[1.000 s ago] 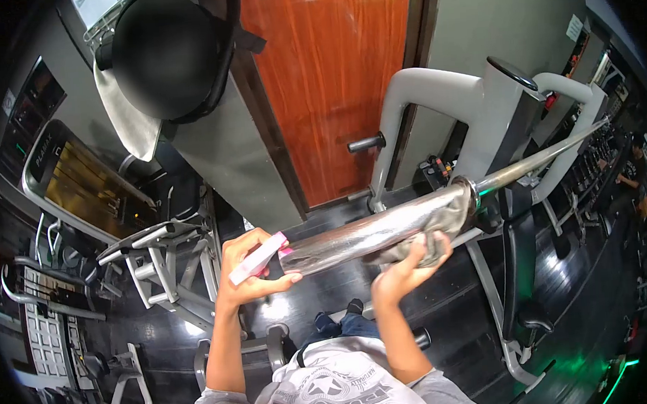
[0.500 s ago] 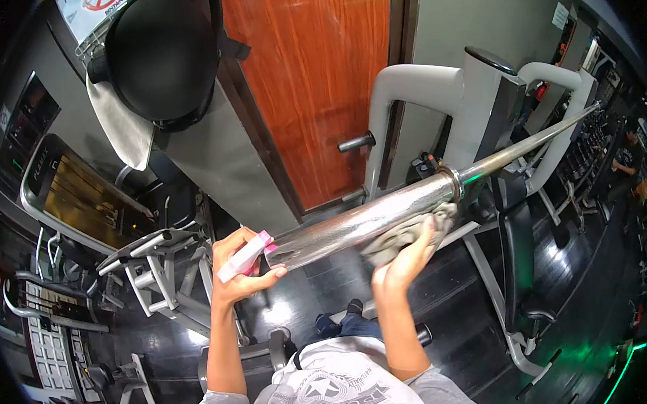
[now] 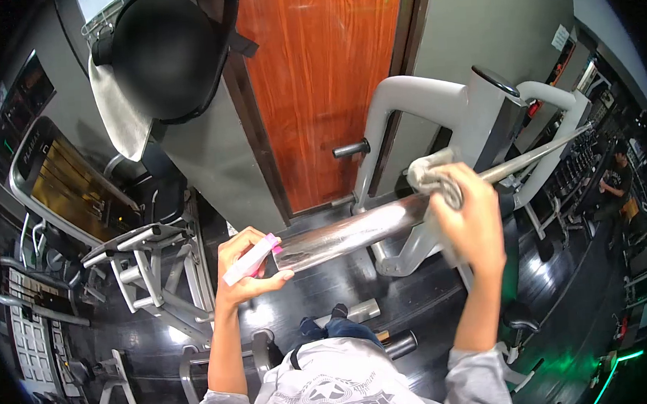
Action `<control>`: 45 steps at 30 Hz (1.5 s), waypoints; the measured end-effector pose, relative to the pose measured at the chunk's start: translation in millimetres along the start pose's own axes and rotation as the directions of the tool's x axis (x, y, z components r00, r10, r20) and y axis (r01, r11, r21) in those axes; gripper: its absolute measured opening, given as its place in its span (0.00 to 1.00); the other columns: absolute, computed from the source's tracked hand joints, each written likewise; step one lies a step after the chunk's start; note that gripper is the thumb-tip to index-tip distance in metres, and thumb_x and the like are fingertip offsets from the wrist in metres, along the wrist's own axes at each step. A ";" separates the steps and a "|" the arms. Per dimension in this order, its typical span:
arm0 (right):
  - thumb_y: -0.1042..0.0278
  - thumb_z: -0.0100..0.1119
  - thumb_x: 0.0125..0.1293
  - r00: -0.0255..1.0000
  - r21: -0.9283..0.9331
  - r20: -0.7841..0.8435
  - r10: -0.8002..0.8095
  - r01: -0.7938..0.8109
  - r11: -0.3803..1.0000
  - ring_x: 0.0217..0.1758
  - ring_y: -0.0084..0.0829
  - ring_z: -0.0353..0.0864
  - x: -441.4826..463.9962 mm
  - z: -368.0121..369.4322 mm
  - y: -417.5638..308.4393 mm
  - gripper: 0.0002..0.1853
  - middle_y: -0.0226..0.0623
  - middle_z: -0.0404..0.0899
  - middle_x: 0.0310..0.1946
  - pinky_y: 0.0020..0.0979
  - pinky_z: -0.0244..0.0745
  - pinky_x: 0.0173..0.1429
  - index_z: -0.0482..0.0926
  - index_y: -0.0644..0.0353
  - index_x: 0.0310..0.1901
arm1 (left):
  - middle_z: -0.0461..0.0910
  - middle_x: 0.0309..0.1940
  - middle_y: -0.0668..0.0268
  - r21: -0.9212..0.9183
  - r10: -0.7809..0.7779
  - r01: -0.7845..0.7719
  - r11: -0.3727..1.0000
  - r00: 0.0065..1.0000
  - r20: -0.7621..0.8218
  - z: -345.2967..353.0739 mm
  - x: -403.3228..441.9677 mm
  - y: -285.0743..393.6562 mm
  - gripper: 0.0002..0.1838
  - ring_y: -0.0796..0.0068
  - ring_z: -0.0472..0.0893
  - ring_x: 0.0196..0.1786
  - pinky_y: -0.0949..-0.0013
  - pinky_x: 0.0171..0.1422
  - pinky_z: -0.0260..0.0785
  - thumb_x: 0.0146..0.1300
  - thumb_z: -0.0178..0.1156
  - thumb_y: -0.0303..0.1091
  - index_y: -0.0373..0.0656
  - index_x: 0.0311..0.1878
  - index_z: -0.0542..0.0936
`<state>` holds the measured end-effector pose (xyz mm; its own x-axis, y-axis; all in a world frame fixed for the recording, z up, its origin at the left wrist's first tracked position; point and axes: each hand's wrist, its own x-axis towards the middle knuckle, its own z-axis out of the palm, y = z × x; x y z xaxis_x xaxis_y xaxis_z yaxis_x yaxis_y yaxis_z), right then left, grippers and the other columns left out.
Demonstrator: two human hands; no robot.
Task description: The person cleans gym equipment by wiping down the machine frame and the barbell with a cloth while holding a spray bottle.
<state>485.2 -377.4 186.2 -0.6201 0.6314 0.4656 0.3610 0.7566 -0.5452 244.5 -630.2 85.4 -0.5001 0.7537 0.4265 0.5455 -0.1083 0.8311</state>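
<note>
A shiny metal barbell [image 3: 355, 233] slants from the middle of the view up to the right, its thick sleeve nearest me. At the sleeve's near end, my left hand [image 3: 244, 267] is closed on a white and pink block [image 3: 251, 260], with the thumb beside the sleeve's end. My right hand [image 3: 473, 219] grips a grey-green cloth [image 3: 434, 177] at the far end of the sleeve, where the thinner shaft [image 3: 539, 155] begins. The cloth and hand hide the collar.
Behind the bar stands a grey machine frame [image 3: 421, 100] before a reddish wooden door [image 3: 317, 91]. More machines [image 3: 153, 268] are on the left. A person [image 3: 617, 180] is at the far right. A black round pad [image 3: 163, 56] hangs upper left.
My right hand and the cloth have moved from the underside of the sleeve up and right, over its far end. My left hand has stayed by the near end with the block.
</note>
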 end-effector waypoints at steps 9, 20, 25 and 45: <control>0.49 0.61 0.55 0.610 -0.301 0.791 0.052 0.313 0.901 0.45 0.54 0.88 92.5 51.8 -16.1 0.22 0.56 0.87 0.35 0.47 0.82 0.55 0.91 0.58 0.39 | 0.88 0.38 0.62 0.181 0.281 -0.277 0.944 0.960 0.002 0.2 -0.3 -2.0 0.26 0.71 0.86 0.36 0.72 0.37 0.76 0.40 0.86 0.38 0.39 0.42 0.86; 0.47 0.58 0.59 0.477 0.068 0.856 -0.200 0.279 0.958 0.42 0.55 0.88 76.0 93.5 -62.7 0.26 0.58 0.87 0.34 0.47 0.82 0.53 0.89 0.62 0.47 | 0.89 0.40 0.60 0.178 0.333 -0.322 0.930 0.942 -0.036 2.1 -3.9 -3.9 0.25 0.66 0.89 0.40 0.68 0.45 0.83 0.38 0.87 0.37 0.40 0.39 0.86; 0.46 0.59 0.59 0.541 -0.215 0.833 0.119 0.118 0.969 0.50 0.52 0.88 94.6 44.4 -11.3 0.27 0.58 0.88 0.41 0.47 0.82 0.57 0.90 0.63 0.45 | 0.90 0.41 0.59 0.166 0.323 -0.317 0.934 0.947 -0.004 -3.5 1.6 -3.4 0.28 0.65 0.89 0.42 0.68 0.45 0.80 0.35 0.88 0.39 0.40 0.39 0.86; 0.47 0.63 0.57 0.643 -0.239 0.765 0.037 0.231 0.943 0.42 0.53 0.89 85.7 16.0 -7.0 0.23 0.51 0.88 0.35 0.47 0.83 0.56 0.91 0.52 0.47 | 0.86 0.32 0.61 -0.116 0.188 -0.166 0.979 0.958 0.218 -42.1 97.3 17.1 0.08 0.72 0.85 0.35 0.70 0.42 0.75 0.60 0.71 0.31 0.35 0.37 0.87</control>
<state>418.4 -331.3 218.8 -0.9183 0.3035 -0.2541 0.3639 0.8999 -0.2401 176.8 -586.0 156.2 -0.2294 0.8427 0.4871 0.5390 -0.3067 0.7845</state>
